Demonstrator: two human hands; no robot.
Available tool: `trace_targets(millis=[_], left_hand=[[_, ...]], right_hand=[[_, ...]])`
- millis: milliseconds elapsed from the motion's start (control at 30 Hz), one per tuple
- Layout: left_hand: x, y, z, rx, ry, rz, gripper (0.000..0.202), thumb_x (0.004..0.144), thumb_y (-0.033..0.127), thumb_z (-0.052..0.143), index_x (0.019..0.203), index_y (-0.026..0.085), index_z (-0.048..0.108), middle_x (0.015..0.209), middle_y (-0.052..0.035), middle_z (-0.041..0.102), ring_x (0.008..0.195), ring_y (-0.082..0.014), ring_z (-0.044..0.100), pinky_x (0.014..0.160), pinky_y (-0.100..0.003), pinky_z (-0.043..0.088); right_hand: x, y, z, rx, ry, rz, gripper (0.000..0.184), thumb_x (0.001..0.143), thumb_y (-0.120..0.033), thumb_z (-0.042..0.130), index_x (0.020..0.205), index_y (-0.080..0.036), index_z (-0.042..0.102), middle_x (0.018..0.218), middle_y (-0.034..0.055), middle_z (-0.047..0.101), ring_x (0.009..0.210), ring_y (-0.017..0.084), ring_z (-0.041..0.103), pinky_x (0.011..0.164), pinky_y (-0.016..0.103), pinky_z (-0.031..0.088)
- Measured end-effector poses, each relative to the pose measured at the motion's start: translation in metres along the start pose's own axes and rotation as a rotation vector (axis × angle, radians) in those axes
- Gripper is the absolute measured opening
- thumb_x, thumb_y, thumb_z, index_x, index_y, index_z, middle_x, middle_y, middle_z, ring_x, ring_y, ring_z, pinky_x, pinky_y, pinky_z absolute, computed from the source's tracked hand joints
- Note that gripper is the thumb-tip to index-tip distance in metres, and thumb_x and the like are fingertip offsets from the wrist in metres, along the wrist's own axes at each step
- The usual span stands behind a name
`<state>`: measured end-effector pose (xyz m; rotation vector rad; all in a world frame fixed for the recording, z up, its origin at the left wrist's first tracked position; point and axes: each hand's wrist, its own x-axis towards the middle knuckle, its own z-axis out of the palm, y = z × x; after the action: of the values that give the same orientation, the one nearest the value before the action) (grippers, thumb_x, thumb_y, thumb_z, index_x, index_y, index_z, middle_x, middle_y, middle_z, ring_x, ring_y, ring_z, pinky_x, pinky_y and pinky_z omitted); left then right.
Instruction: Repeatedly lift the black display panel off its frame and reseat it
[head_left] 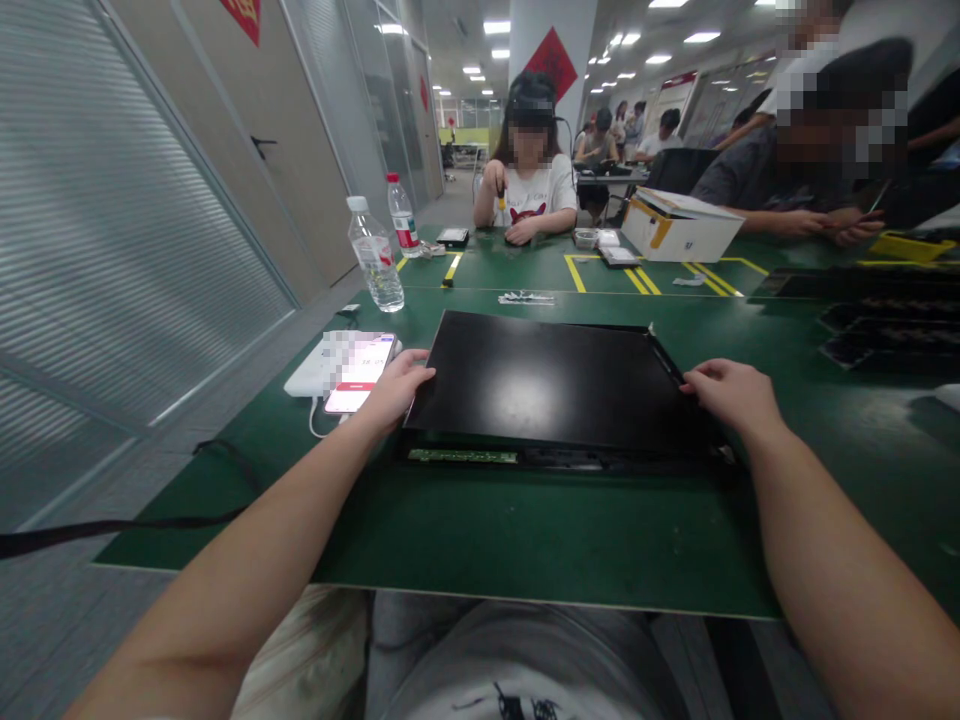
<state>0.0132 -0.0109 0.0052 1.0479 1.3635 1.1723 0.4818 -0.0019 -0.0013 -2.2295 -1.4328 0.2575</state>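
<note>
A black laptop screen panel [525, 385] lies in front of me, its left side tilted up off a black frame [652, 462]. Along the near edge, a green circuit strip [463, 456] shows below the panel. My left hand [401, 388] grips the panel's left edge between thumb and fingers. At the right side, my right hand [731, 395] is closed in a pinch on the frame's narrow black edge. Its fingertips partly cover what they hold.
A lit phone [361, 372] and a white power bank [309, 370] lie left of my left hand. Two water bottles [376, 258] stand behind them. Across the green table [525, 540], a person holds a screwdriver [501, 195]; a white box [681, 228] and dark parts [892, 325] are right.
</note>
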Motion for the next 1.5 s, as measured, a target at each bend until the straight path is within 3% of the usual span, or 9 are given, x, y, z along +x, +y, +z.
trace_targets(millis=[133,267,467,633,1000,1167,1500], left_hand=[[0.002,-0.003,-0.004,0.037,-0.014,0.062,0.038,0.078,0.027,0.078,0.113,0.021,0.064,0.086,-0.0019,0.077,0.083,-0.0249,0.076,0.080,-0.039,0.062],[0.005,-0.008,-0.009,0.130,-0.039,0.178,0.044,0.072,0.032,0.083,0.111,0.020,0.067,0.108,-0.0078,0.079,0.105,-0.0304,0.074,0.097,-0.046,0.058],[0.014,-0.015,-0.020,0.550,0.077,0.315,0.037,0.078,0.037,0.079,0.111,0.021,0.075,0.131,-0.0141,0.070,0.134,-0.0391,0.059,0.118,-0.053,0.046],[0.022,-0.023,-0.026,0.781,0.021,0.317,0.049,0.082,0.044,0.072,0.123,0.017,0.075,0.152,-0.0175,0.055,0.147,-0.0393,0.047,0.120,-0.052,0.045],[0.027,-0.033,-0.025,0.943,-0.032,0.316,0.053,0.088,0.046,0.066,0.129,0.013,0.074,0.149,-0.0206,0.058,0.144,-0.0401,0.052,0.124,-0.051,0.041],[0.027,-0.034,-0.025,0.985,-0.026,0.308,0.055,0.090,0.047,0.063,0.133,0.014,0.072,0.150,-0.0198,0.058,0.144,-0.0401,0.052,0.127,-0.052,0.035],[0.030,-0.037,-0.027,0.997,-0.030,0.339,0.055,0.090,0.049,0.065,0.134,0.018,0.073,0.146,-0.0169,0.060,0.142,-0.0399,0.053,0.126,-0.052,0.036]], right_hand=[[-0.001,-0.001,0.000,0.036,-0.004,0.021,0.010,0.081,-0.034,0.063,0.075,-0.027,0.068,0.080,0.0056,0.079,0.076,0.027,0.070,0.087,0.044,0.052],[-0.002,-0.002,-0.001,0.052,-0.004,0.023,0.010,0.081,-0.033,0.063,0.076,-0.026,0.069,0.080,0.0057,0.078,0.074,0.026,0.070,0.088,0.043,0.051],[-0.007,-0.007,-0.004,0.145,-0.017,0.061,0.008,0.078,-0.031,0.064,0.079,-0.025,0.070,0.077,0.0047,0.076,0.069,0.023,0.068,0.081,0.039,0.053],[-0.010,-0.010,-0.007,0.188,-0.031,0.069,0.009,0.078,-0.031,0.065,0.079,-0.024,0.071,0.079,0.0057,0.078,0.069,0.022,0.067,0.080,0.037,0.053],[-0.010,-0.012,-0.007,0.163,-0.028,0.058,0.013,0.077,-0.032,0.063,0.080,-0.022,0.072,0.076,0.0054,0.078,0.067,0.020,0.065,0.079,0.035,0.049],[-0.012,-0.014,-0.008,0.190,-0.027,0.078,0.011,0.077,-0.030,0.065,0.079,-0.022,0.072,0.075,0.0053,0.077,0.066,0.019,0.064,0.078,0.034,0.050],[-0.009,-0.011,-0.007,0.152,-0.037,0.046,0.013,0.078,-0.031,0.065,0.080,-0.022,0.074,0.077,0.0053,0.077,0.068,0.020,0.066,0.082,0.035,0.050]])
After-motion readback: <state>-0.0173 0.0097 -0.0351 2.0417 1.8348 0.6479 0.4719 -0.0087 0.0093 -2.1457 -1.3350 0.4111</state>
